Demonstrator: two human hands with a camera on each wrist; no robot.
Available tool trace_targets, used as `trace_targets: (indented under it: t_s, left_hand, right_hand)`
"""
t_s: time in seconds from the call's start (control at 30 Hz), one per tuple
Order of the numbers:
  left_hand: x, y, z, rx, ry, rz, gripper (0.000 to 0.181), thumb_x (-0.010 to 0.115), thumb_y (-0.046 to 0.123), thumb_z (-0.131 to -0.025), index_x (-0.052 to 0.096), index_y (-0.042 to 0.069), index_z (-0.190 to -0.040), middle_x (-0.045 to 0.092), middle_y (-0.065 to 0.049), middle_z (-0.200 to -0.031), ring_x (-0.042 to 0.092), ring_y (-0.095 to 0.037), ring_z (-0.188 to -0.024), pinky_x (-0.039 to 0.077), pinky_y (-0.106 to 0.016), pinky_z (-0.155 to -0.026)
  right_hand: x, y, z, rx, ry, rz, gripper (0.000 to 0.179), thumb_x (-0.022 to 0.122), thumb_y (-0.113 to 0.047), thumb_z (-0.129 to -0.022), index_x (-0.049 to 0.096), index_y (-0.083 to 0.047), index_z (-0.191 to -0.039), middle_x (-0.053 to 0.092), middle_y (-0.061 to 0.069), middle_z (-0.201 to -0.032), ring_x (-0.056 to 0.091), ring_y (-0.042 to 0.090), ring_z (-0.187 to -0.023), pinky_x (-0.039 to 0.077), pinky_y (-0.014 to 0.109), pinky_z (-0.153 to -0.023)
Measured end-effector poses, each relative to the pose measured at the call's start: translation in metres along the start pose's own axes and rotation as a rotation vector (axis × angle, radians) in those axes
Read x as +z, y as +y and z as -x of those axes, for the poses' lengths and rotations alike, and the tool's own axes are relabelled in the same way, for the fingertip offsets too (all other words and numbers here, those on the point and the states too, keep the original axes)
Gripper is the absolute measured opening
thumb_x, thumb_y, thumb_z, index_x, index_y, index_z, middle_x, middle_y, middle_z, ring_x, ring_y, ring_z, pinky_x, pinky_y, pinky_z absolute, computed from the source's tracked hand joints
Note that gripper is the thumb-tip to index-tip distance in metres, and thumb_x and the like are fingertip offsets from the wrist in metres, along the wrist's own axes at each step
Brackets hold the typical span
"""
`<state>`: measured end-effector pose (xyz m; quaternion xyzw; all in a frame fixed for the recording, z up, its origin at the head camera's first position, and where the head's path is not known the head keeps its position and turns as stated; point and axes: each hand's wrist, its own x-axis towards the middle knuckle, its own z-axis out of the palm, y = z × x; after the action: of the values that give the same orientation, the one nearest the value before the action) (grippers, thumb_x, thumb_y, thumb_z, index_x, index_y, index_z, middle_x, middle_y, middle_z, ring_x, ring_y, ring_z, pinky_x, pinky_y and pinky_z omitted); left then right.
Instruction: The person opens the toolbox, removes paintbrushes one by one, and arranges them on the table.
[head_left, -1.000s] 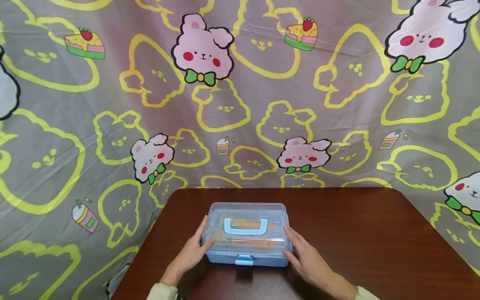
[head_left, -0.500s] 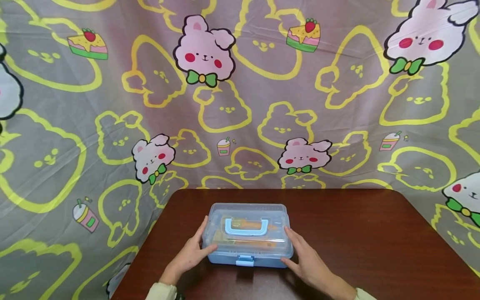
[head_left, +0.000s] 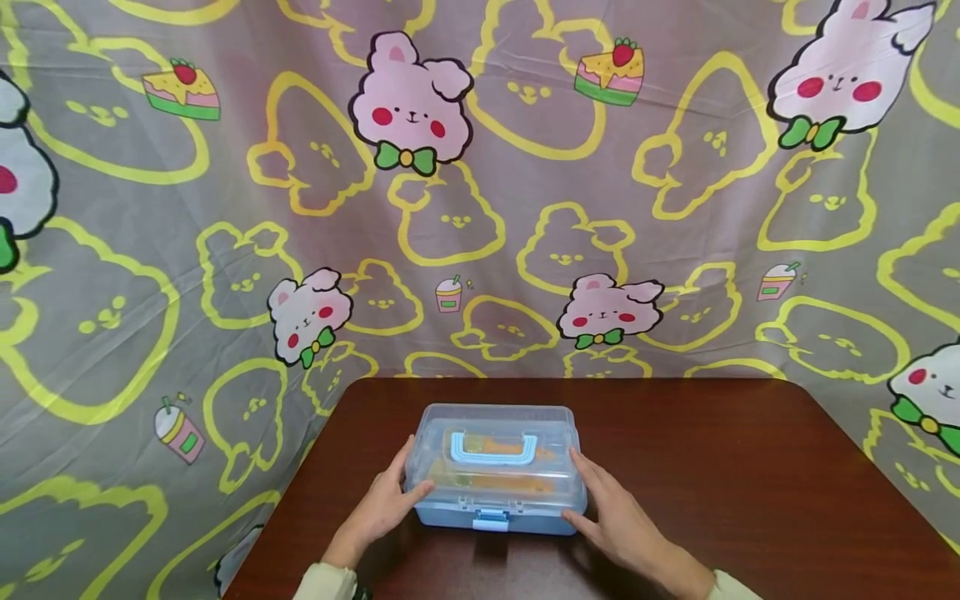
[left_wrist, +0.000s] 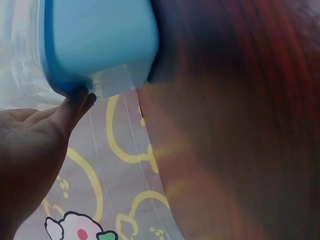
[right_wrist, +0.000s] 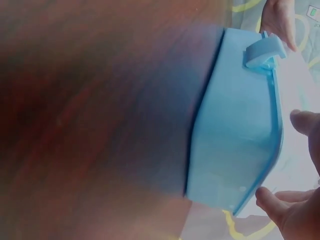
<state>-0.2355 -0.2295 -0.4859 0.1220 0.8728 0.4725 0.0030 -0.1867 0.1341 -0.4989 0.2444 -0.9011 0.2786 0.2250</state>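
A plastic storage box point(head_left: 495, 521) with a light-blue base, a clear lid point(head_left: 438, 492) and a blue carry handle point(head_left: 492, 457) sits on the table in the head view. Orange, long-shaped items show through the lid. On the box's front, the blue latch point(right_wrist: 265, 52) stands out from the wall in the right wrist view. My left hand point(head_left: 384, 504) grips the left end, thumb at the lid's front corner and fingers along the side. At the right end, my right hand point(head_left: 618, 521) holds the box, thumb near the front corner and fingers along the lid's side.
The dark brown table point(head_left: 720, 467) spreads out around the box, more of it to the right. A grey curtain point(head_left: 510, 183) with cartoon rabbits hangs close behind and to the left of the table.
My right thumb has shifted down and left toward the front corner, and my left thumb slightly down. The lid's front edge looks a touch higher above the base now; the box stays in place.
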Motion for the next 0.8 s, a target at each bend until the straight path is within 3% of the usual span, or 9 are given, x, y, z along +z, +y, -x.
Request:
trace_targets:
  t_s: [0.17,0.27,0.4,0.53,0.63,0.8]
  left_hand:
    - [0.002,0.001,-0.001,0.04,0.059,0.019,0.077,0.07,0.031,-0.086,0.029,0.007,-0.148,0.048,-0.02,-0.135,0.053,-0.03,-0.116,0.047,-0.041,-0.089]
    - [0.003,0.002,-0.002,0.038,0.079,0.031,0.073,0.071,0.031,-0.086,0.034,0.009,-0.146,0.05,-0.02,-0.132,0.054,-0.031,-0.115,0.05,-0.039,-0.084]
    - [0.003,0.003,-0.003,0.038,0.093,0.032,0.072,0.071,0.03,-0.086,0.035,0.01,-0.145,0.05,-0.022,-0.132,0.054,-0.032,-0.115,0.05,-0.04,-0.084]
    - [0.003,0.001,-0.003,0.047,0.084,0.031,0.074,0.073,0.026,-0.084,0.035,0.006,-0.145,0.051,-0.021,-0.13,0.056,-0.031,-0.111,0.051,-0.039,-0.082]
    - [0.001,-0.003,-0.001,0.037,0.05,0.017,0.076,0.076,0.026,-0.081,0.037,0.002,-0.142,0.054,-0.019,-0.126,0.058,-0.028,-0.106,0.05,-0.038,-0.082]
    - [-0.002,-0.007,0.001,0.024,-0.016,0.005,0.075,0.077,0.03,-0.079,0.041,-0.002,-0.136,0.059,-0.017,-0.119,0.059,-0.026,-0.102,0.051,-0.035,-0.08]
  right_hand:
    - [-0.005,0.002,-0.001,0.005,-0.034,-0.004,0.095,0.086,-0.024,-0.069,0.033,-0.007,-0.147,0.049,0.014,-0.134,0.053,0.024,-0.114,0.049,0.042,-0.085]
    - [-0.007,0.003,-0.003,-0.01,-0.027,-0.004,0.093,0.086,-0.022,-0.069,0.035,-0.008,-0.146,0.044,0.013,-0.139,0.059,0.017,-0.099,0.052,0.034,-0.076]
    - [-0.01,0.006,-0.005,-0.081,0.007,0.007,0.088,0.084,-0.022,-0.071,0.038,-0.007,-0.144,0.036,0.013,-0.147,0.056,0.011,-0.08,0.047,0.022,-0.063]
    - [-0.012,0.009,-0.006,-0.203,0.044,0.08,0.085,0.083,-0.024,-0.072,0.04,-0.001,-0.142,0.037,0.015,-0.147,0.06,0.018,-0.099,0.051,0.028,-0.072]
    - [-0.013,0.011,-0.009,-0.266,0.062,0.136,0.084,0.082,-0.026,-0.072,0.04,0.003,-0.14,0.04,0.016,-0.145,0.054,0.024,-0.117,0.05,0.038,-0.083]
    - [-0.018,0.006,-0.015,-0.235,0.051,0.142,0.087,0.081,-0.027,-0.075,0.035,0.002,-0.143,0.039,0.015,-0.146,0.052,0.025,-0.119,0.05,0.041,-0.085]
